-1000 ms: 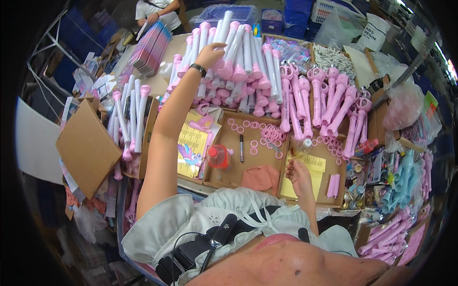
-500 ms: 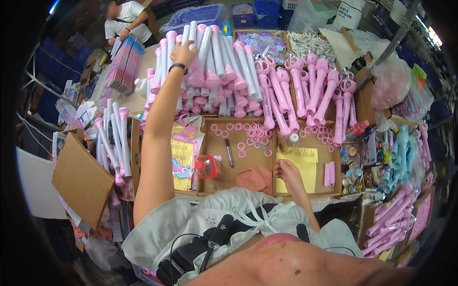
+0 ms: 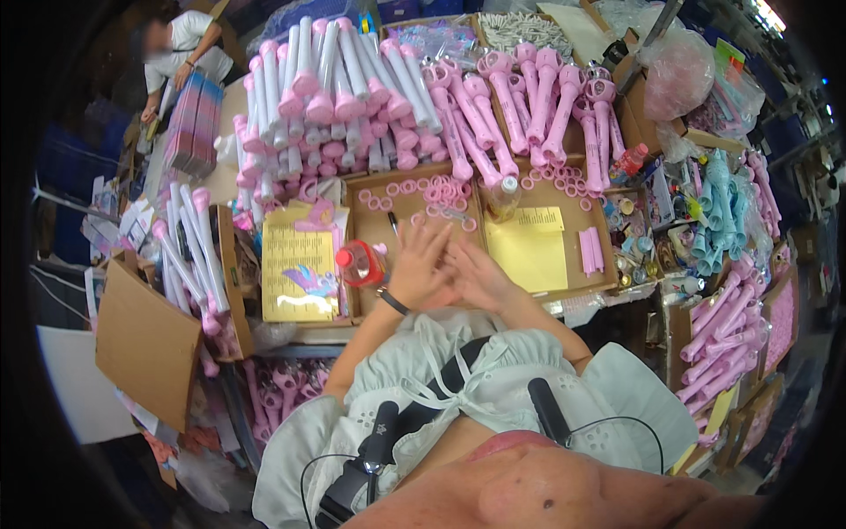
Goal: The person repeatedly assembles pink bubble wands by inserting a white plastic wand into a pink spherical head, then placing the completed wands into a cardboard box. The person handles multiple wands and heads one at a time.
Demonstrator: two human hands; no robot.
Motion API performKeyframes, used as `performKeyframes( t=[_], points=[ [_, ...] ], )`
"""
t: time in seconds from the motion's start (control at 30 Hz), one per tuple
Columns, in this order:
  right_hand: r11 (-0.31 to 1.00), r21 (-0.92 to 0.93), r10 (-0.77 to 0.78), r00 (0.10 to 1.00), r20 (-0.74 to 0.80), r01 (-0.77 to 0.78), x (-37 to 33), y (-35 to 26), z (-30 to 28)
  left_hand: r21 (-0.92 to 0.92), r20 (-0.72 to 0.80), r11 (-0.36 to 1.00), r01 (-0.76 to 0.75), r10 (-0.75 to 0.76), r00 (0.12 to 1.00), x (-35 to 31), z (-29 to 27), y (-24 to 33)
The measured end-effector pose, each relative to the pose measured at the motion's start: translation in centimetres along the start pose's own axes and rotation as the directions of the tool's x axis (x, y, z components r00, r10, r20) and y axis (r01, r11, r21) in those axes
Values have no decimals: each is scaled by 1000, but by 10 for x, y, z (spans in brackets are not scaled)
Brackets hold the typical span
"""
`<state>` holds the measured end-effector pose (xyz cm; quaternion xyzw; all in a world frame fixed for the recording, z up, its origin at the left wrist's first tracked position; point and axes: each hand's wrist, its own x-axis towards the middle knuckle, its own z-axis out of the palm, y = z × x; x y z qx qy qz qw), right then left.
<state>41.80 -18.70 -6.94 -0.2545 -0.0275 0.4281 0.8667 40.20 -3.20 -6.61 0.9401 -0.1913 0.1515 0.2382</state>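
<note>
My left hand point(image 3: 421, 269), with a black band at its wrist, is over the front of the cardboard tray point(image 3: 366, 304). Its fingers are stretched out and apart. Meeting it from the other side, my right hand point(image 3: 481, 275) has its fingers extended too, and the two overlap at the fingertips and palms. No object shows in either hand. Just left of them stands a bottle with a red cap point(image 3: 354, 259). Behind them lie a marker pen point(image 3: 393, 222), partly covered, and many pink rings point(image 3: 445, 192). Yellow paper point(image 3: 527, 251) is to the right.
White tubes with pink ends point(image 3: 326, 79) are piled at the back, beside pink wand handles point(image 3: 502, 93). A bottle of amber liquid point(image 3: 504, 201) and short pink tubes point(image 3: 591, 251) sit in the tray. Another person point(image 3: 189, 53) stands at the far left.
My left hand has come back from the white tube pile to meet my right hand over the tray. The view has shifted, and the tubes are still in a pile.
</note>
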Motion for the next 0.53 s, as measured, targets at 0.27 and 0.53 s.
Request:
performKeyframes(
  t=[0.27, 0.53],
  points=[
    [-452, -889, -72, 996, -48, -76, -53, -2, -27, -126, 324, 965, 232, -181, 929, -153, 18, -10],
    [52, -972, 132, 967, -220, -228, -150, 61, -164, -238, 472, -303, 923, -867, -163, -404, 88, 124]
  ],
)
